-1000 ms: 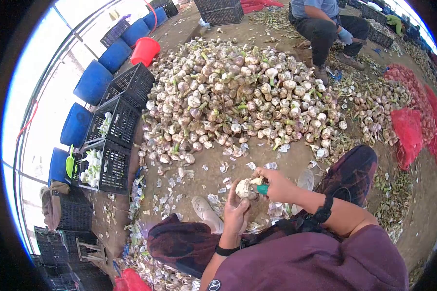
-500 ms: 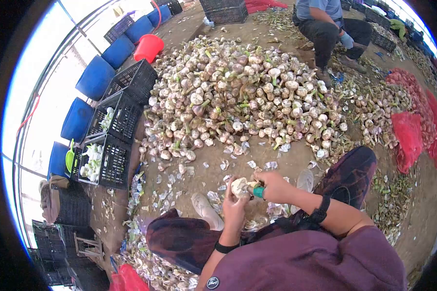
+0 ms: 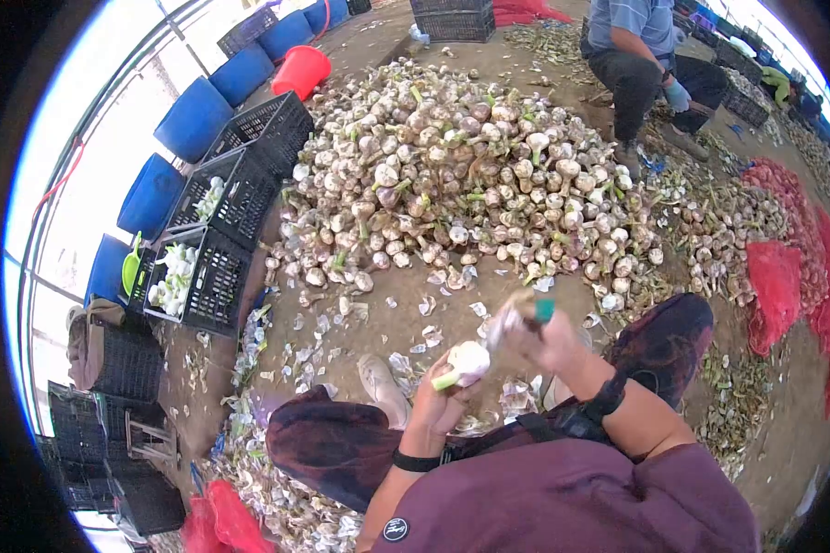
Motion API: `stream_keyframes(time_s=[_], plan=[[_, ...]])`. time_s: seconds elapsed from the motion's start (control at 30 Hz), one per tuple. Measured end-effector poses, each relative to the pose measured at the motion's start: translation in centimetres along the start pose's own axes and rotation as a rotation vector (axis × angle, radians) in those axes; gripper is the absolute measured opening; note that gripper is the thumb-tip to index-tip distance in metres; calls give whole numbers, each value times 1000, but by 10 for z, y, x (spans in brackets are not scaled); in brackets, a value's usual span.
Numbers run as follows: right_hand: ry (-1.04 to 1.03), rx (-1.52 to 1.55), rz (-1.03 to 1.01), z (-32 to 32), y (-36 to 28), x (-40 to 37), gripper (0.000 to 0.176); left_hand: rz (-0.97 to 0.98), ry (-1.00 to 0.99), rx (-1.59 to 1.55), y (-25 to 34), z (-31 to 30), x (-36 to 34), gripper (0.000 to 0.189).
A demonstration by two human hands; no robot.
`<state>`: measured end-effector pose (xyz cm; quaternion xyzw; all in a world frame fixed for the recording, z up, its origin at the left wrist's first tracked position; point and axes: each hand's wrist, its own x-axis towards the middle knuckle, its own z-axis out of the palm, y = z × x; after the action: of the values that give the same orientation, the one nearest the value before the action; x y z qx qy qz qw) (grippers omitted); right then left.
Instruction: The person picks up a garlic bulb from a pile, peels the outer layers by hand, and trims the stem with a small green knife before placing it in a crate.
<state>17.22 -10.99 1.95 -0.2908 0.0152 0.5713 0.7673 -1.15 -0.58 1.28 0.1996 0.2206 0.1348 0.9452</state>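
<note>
My left hand (image 3: 436, 404) is closed around a garlic bulb (image 3: 470, 360), pale and clean on the side facing up, with a short green stem pointing down to the left. Just right of the bulb, my right hand (image 3: 548, 345) grips a small tool with a green handle (image 3: 545, 310), probably a knife; motion smears its blade. Some light brown papery skin shows by those fingers, also blurred. Beyond both hands rises a big heap of unpeeled garlic (image 3: 452, 175). Peeled skins (image 3: 415, 343) litter the ground between the heap and my feet.
Black crates (image 3: 219, 276) line the left, two holding white garlic (image 3: 175, 279). Behind them stand blue barrels (image 3: 149, 198) and a red bucket (image 3: 302, 71). A seated person (image 3: 632, 55) is at upper right. Red mesh sacks (image 3: 773, 290) lie at right.
My right hand has lifted up and away from the bulb with the green-handled tool. The bulb in my left hand has turned, showing a whiter side and its green stem. The view shifted slightly.
</note>
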Motion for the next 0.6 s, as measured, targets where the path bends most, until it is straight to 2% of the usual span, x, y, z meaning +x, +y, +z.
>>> stream_keyframes(time_s=[0.03, 0.13, 0.17, 0.27, 0.3, 0.4, 0.43, 0.53, 0.6], plan=[[44, 207, 3, -1, -12, 3, 20, 1, 7, 7, 1, 0, -4, 44], [210, -955, -97, -25, -17, 13, 24, 66, 6, 35, 0, -3, -4, 45], [-174, -1784, -121, -30, -19, 12, 27, 95, 6, 45, -1, -5, -3, 45], [-77, -2080, -337, 11, 1, -17, 28, 97, 136, -19, -3, -10, 6, 41], [-32, -1909, -449, 14, 7, -15, 32, 134, 118, 20, -4, -9, 7, 37], [-141, -1575, -694, 44, 13, -14, 28, 140, 202, -44, -6, 1, 9, 32], [-175, -1654, -755, 43, 19, -12, 21, 135, 133, -14, -6, 0, 8, 28], [-243, -1841, -692, 37, 30, -9, 25, 128, 142, -43, -10, -9, 11, 23], [-263, -1850, -778, 37, 34, -9, 23, 146, 135, -48, -12, -13, 10, 22]])
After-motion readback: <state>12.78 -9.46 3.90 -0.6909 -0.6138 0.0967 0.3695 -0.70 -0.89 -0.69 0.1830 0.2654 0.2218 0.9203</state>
